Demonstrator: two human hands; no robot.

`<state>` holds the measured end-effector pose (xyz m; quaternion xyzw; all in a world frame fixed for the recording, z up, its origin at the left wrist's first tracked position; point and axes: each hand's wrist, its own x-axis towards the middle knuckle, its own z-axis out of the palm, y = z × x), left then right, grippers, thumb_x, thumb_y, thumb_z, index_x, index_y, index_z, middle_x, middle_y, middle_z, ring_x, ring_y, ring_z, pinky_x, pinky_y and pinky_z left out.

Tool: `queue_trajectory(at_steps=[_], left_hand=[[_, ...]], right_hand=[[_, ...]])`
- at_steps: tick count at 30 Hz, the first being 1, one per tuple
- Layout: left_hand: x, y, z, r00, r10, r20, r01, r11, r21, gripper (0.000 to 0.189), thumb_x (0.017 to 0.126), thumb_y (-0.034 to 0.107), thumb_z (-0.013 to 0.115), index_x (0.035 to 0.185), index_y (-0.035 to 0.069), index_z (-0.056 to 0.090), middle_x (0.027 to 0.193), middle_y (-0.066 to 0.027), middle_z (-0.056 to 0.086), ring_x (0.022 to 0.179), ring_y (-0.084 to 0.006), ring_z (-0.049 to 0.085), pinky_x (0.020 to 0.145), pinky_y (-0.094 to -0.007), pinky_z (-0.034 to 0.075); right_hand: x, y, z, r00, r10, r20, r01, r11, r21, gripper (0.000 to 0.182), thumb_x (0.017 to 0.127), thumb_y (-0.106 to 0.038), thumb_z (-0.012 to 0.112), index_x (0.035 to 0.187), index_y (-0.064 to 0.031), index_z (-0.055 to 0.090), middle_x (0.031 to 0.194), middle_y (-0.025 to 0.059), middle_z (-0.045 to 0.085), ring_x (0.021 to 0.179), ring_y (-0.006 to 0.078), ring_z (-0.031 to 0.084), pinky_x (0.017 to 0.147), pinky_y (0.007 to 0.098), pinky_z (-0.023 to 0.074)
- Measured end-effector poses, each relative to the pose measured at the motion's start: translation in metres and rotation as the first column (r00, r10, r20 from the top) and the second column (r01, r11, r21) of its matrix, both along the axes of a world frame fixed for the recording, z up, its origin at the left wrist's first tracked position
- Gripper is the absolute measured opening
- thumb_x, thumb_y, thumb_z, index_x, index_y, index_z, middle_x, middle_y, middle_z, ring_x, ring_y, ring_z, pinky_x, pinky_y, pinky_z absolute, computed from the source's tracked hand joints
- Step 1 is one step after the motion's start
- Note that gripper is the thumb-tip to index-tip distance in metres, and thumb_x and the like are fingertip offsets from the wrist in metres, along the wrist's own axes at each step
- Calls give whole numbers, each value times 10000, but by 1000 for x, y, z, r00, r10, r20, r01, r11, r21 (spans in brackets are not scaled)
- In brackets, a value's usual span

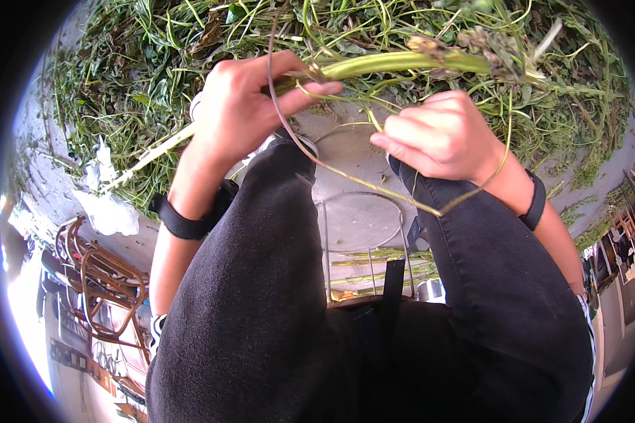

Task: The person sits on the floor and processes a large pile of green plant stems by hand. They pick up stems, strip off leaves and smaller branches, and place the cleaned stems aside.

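A thick green plant stem [391,63] with a ragged, browned right end lies in my left hand [233,113], gripped between thumb and fingers. Lower and to the right, my right hand [444,137] is curled around thin green shoots, whose ends are hidden in the fist. A long thin vine [349,174] loops down in front of my knees and back up past the right wrist. From behind the left hand a pale stalk [161,150] slants down to the left; whether it belongs to the thick stem is unclear.
A wide heap of cut leafy vines [137,79] covers the concrete floor ahead. Crumpled white plastic [108,211] lies at its left edge. A brown-framed chair [108,285] stands left. Between my legs are a metal ring frame [360,194] and several long stalks [354,261].
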<state>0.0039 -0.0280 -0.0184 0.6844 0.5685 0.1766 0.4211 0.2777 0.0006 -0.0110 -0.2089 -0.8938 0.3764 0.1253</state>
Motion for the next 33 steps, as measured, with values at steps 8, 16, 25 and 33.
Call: queue_trajectory(at_steps=[8, 16, 25, 33], left_hand=[[14, -12, -16, 998, -5, -61, 21, 963, 268, 305, 752, 268, 894, 904, 56, 734, 656, -32, 664, 539, -156, 600, 515, -287, 475], [15, -2, -8, 997, -26, -68, 43, 963, 267, 363, 699, 306, 927, 872, 69, 714, 638, -28, 636, 539, -176, 565, 505, -316, 470], [15, -4, -22, 999, 5, -31, 4, 960, 280, 313, 725, 172, 826, 983, 89, 670, 613, -95, 622, 569, -301, 638, 555, -377, 502], [2, -7, -17, 970, 243, -12, -237, 955, 176, 561, 734, 112, 843, 1196, 72, 527, 609, -9, 576, 480, -96, 523, 480, -251, 421]], right_hand=[[-19, -3, -12, 992, 93, -81, -101, 989, -104, 137, 885, -246, 699, 882, -130, 627, 711, 11, 608, 674, 225, 641, 610, 372, 516], [-41, -12, -37, 985, 106, -139, -101, 994, 45, 137, 808, -152, 654, 944, -160, 666, 850, 21, 697, 892, 234, 688, 788, 338, 556], [-40, -17, -40, 960, 280, -19, -280, 959, 37, 109, 836, -206, 648, 936, -164, 638, 745, -10, 642, 803, 206, 666, 686, 351, 559], [-14, -3, -32, 981, 87, 175, -96, 994, 44, 100, 865, -212, 690, 848, -124, 645, 717, 22, 655, 709, 229, 671, 653, 379, 558]])
